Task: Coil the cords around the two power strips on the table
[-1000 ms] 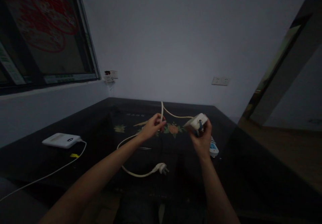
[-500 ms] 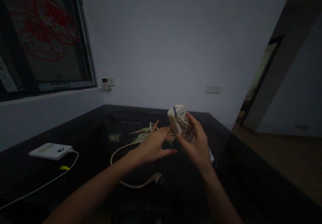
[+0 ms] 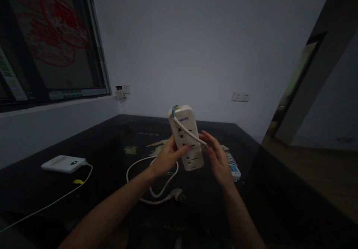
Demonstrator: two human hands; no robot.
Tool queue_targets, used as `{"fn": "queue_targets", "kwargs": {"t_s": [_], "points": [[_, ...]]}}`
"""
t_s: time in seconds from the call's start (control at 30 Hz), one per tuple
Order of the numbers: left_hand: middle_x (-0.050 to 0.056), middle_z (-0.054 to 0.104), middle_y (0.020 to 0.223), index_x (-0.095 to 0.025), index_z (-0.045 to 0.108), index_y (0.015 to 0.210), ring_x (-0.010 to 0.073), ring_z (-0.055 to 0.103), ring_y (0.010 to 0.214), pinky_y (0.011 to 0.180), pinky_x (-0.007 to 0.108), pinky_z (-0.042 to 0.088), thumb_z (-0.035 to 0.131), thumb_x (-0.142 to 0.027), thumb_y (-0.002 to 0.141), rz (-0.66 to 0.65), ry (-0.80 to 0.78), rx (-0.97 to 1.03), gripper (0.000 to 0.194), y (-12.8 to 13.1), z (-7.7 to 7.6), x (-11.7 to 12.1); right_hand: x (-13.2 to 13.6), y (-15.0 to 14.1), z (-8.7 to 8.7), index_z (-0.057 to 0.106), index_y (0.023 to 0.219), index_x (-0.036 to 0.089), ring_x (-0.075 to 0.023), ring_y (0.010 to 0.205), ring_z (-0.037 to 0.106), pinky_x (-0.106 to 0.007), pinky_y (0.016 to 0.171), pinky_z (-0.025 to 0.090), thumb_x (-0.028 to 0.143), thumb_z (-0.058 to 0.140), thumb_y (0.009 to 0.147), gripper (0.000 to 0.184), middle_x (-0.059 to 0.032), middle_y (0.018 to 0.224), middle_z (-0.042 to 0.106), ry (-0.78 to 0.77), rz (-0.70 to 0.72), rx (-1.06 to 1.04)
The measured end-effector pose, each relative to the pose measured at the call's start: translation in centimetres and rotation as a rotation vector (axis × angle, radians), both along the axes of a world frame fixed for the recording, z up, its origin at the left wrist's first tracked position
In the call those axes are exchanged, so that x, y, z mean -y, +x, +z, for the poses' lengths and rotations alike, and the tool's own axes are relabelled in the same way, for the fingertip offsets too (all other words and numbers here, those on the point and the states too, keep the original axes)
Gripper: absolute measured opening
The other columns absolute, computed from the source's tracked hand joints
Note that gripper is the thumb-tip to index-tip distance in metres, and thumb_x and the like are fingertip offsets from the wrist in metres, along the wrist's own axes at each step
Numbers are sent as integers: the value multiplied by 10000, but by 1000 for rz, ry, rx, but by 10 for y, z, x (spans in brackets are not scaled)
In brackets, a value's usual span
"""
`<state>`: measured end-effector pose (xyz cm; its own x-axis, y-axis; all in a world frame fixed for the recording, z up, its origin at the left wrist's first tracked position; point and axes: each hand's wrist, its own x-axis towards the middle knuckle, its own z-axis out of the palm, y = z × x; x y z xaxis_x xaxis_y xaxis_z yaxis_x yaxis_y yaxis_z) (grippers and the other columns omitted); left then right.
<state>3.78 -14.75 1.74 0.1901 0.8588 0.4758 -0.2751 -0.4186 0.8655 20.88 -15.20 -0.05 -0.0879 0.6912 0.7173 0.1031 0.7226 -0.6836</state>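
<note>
A white power strip (image 3: 191, 158) is held up tilted above the dark table, its socket face towards me. My left hand (image 3: 165, 158) grips its left edge, the thumb lying across the sockets. The strip's white cord (image 3: 187, 130) runs from a blue-green piece at the top corner diagonally down over the face. At the strip's right side my right hand (image 3: 219, 161) has thumb and fingers closed around that cord. More cord lies in loose loops on the table below my left hand, ending in a plug (image 3: 178, 195).
A second power strip (image 3: 234, 170), wrapped in its cord, lies right of my right hand. On the left are a white power bank (image 3: 63, 164) with a thin cable and a yellow tag (image 3: 78, 182). Wall sockets (image 3: 241, 97) sit above the black table (image 3: 112, 137).
The power strip has moved left and turned its socket face towards me. My left hand, spread before, now grips its left edge. My right hand has shifted from the strip to the cord.
</note>
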Motion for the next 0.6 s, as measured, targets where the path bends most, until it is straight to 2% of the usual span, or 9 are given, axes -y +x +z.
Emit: {"fn": "queue_targets", "kwargs": {"t_s": [0.13, 0.23, 0.33, 0.4, 0.5, 0.6], "points": [[92, 689, 982, -191, 515, 1074, 268, 666, 891, 752, 372, 537, 687, -424, 719, -23, -90, 110, 458, -3, 13, 1, -16, 1, -22, 665, 1040, 191, -232, 948, 643, -364, 834, 510, 650, 364, 878, 572, -86, 993, 703, -150, 242, 147], [86, 693, 901, -189, 469, 1131, 266, 680, 818, 687, 371, 548, 643, -426, 743, -38, -139, 166, 487, -7, 28, 5, -13, -3, -24, 681, 891, 187, -206, 851, 643, -341, 795, 504, 585, 429, 888, 471, -59, 867, 705, -167, 300, 186], [86, 686, 879, -190, 429, 1178, 260, 682, 786, 666, 382, 555, 616, -422, 760, -71, -150, 184, 513, -14, 39, 8, -8, -3, -14, 660, 836, 196, -191, 808, 649, -334, 788, 507, 493, 528, 875, 326, -40, 809, 686, -152, 352, 113], [74, 681, 896, -208, 400, 1213, 242, 681, 782, 678, 383, 558, 608, -398, 778, -53, -120, 185, 519, -20, 42, 5, -6, 1, -6, 647, 814, 196, -176, 678, 648, -319, 680, 529, 469, 578, 849, 284, -24, 722, 663, -170, 373, 24], [52, 668, 891, -246, 361, 1259, 213, 675, 746, 661, 364, 557, 615, -357, 792, 3, -112, 161, 543, -29, 37, -5, -5, 10, 7, 646, 780, 187, -143, 520, 601, -272, 512, 500, 427, 635, 813, 243, -9, 639, 643, -184, 307, -67], [44, 653, 896, -269, 354, 1264, 197, 661, 701, 606, 334, 544, 644, -343, 782, 67, -176, 126, 568, -33, 25, -19, -2, 11, 23, 656, 770, 181, -125, 501, 582, -248, 487, 469, 363, 647, 807, 186, -10, 635, 655, -161, 182, -34]]}}
